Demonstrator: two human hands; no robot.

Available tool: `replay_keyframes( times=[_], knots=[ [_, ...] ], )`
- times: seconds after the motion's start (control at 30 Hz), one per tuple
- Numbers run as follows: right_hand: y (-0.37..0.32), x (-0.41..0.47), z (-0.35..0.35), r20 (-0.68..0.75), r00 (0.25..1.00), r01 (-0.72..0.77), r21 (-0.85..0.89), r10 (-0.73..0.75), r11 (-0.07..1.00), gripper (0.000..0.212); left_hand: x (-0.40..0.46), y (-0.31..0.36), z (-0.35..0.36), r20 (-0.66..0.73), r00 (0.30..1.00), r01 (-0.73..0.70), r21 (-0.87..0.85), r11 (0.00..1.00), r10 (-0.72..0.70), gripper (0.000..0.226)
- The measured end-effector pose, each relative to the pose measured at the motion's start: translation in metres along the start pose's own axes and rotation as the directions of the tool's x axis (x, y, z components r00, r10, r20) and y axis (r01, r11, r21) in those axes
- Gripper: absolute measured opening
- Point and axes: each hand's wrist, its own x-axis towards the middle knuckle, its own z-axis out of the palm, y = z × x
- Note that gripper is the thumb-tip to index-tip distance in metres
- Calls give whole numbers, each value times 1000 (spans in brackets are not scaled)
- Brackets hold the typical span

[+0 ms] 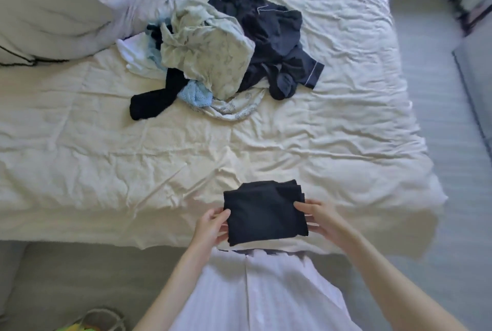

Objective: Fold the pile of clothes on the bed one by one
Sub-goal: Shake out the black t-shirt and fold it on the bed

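Left hand [213,224] pinches the folded dark garment [263,213] by its left edge, right hand [319,217] by its right, long axis crosswise, at the bed [346,157]'s near edge; the pile [221,56] (still unfolded) lies straight beyond, mid-bed.

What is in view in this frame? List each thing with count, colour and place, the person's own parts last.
folded garment: one, black, held over the near edge of the bed
pile of clothes: one heap, unfolded, mid-bed
patterned garment: one, pale green, on top of the pile
piped garment: one, dark navy with white piping, right side of the pile
black piece: one, trailing from the pile's near left
knit piece: one, light blue, at the pile's near edge
sheet: one, cream, wrinkled, covering the bed
duvet: one, white, bunched at far left
floor: grey, right of the bed
left hand: grips the folded garment's left edge
right hand: grips its right edge
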Motion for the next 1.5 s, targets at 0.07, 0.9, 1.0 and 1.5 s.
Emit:
replay_keyframes(
  times=[0.07, 0.9, 1.0, 1.5],
  knots=[
    [26, -20, -14, -44, 999, 4, 88, 0, 996, 15, -10, -7, 13, 43, 999, -19, 71, 997, 16, 15],
    [251, -188, -380, -447, 893, 220, 537, 53, 814, 16, -150, -141, 425, 435, 900, -249, 504, 827, 6, 17],
    [264, -203, -433, -482, 875, 248, 531, 48, 810, 15, -170, -160, 475, 446, 895, -275, 518, 810, 19, 19],
    [231, -158, -660, -487, 873, 252, 497, 27, 830, 27, -146, -166, 697, 423, 906, -221, 410, 885, 30, 12]
  ],
)
